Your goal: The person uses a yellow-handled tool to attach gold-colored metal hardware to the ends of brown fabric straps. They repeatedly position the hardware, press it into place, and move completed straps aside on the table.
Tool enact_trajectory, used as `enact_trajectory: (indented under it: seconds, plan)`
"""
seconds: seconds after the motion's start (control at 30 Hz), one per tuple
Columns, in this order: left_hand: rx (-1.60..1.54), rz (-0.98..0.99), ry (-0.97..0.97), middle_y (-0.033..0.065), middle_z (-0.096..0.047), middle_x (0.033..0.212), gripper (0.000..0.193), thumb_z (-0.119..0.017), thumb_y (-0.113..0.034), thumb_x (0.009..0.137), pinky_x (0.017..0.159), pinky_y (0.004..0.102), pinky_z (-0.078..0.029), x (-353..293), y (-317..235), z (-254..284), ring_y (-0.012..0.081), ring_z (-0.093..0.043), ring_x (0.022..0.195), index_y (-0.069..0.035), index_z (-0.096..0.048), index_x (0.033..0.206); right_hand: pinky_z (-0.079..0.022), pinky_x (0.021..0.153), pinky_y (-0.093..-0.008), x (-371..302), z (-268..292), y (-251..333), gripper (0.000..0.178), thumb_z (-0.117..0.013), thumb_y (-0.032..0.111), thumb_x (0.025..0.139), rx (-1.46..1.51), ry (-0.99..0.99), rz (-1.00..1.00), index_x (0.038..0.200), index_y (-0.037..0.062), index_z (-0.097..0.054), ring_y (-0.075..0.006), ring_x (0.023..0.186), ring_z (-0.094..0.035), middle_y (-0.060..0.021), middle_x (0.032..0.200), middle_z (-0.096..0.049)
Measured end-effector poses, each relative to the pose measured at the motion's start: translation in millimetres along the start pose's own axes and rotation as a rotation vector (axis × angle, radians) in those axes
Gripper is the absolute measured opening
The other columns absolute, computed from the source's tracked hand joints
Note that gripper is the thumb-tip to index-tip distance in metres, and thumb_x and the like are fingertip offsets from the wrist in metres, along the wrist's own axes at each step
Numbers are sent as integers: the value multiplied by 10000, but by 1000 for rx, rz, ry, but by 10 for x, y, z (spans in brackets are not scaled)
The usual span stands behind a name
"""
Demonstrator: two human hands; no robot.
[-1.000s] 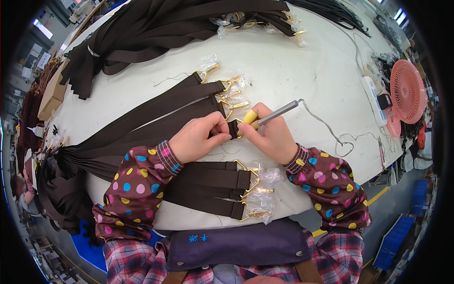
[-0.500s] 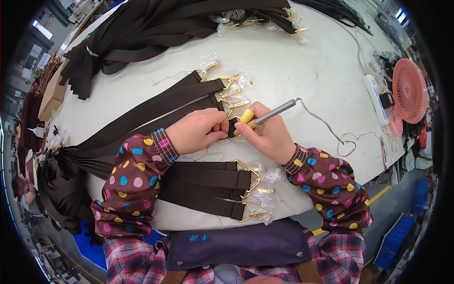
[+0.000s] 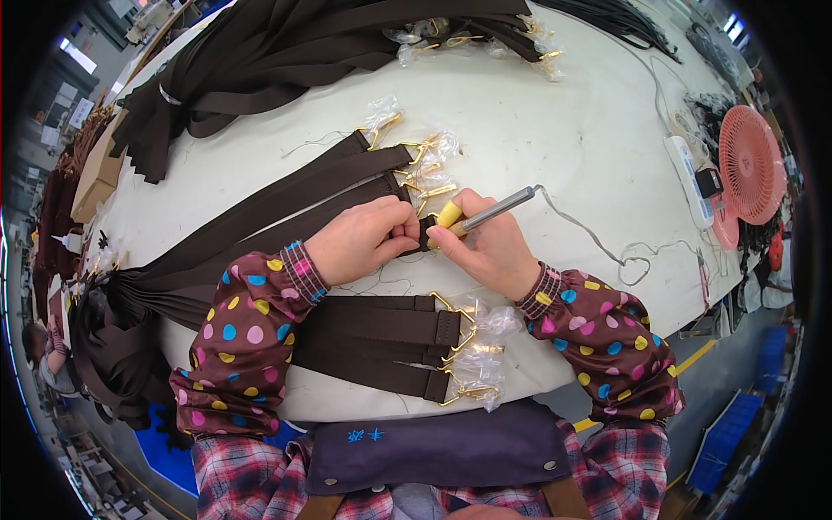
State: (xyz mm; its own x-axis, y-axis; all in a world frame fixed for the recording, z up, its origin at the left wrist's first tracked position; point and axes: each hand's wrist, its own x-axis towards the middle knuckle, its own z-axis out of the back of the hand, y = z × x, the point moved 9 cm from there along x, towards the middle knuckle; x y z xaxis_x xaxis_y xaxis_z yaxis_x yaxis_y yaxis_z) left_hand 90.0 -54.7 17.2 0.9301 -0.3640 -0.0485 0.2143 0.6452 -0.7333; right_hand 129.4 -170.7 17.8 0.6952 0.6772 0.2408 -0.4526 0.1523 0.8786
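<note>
My left hand (image 3: 368,240) is closed, its thumb and fingers pinching the end of a dark brown webbing strap (image 3: 425,234). My right hand (image 3: 492,250) grips a corded pen-shaped tool (image 3: 503,208) with a grey barrel, slanted down to the left; its tip is hidden by the fingers at the strap end. A yellow finger cover (image 3: 449,213) sits on a right-hand finger. Beyond my left hand lie more brown straps (image 3: 299,191) with gold metal clasps (image 3: 425,154) in clear plastic. Nearer me, several similar straps (image 3: 373,329) end in wrapped gold clasps (image 3: 468,347).
A large pile of brown straps (image 3: 286,52) lies across the far side of the white table (image 3: 572,147). To the right are a pink fan (image 3: 750,165), a white power strip (image 3: 689,182) and the tool's grey cord (image 3: 589,234). A cardboard box (image 3: 97,178) stands far left.
My right hand and the pen-shaped tool have shifted slightly to the left and down, the barrel's upper end most. My left hand keeps its pinch on the strap.
</note>
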Motion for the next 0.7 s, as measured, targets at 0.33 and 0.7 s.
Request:
enact_trajectory:
  seconds: [0.33,0.7]
  plan:
    - [-36,-48,-34,71,-541,832,109,-654,-103,883,657,320,-482,-9,2,8,198,-570,719,-52,-560,907,-461,540,-302,-5,-1,13,259,-703,204,864,-40,-1,7,875,29,-513,-181,592,-588,-80,698,-598]
    - [-460,334,-122,-19,-506,659,89,-537,-133,986,435,189,-440,-61,249,-33,36,-504,535,-66,-479,985,-403,525,-209,61,98,40,235,-683,154,907,3,-71,-32,909,7,-500,-40,608,-463,-8,729,-543]
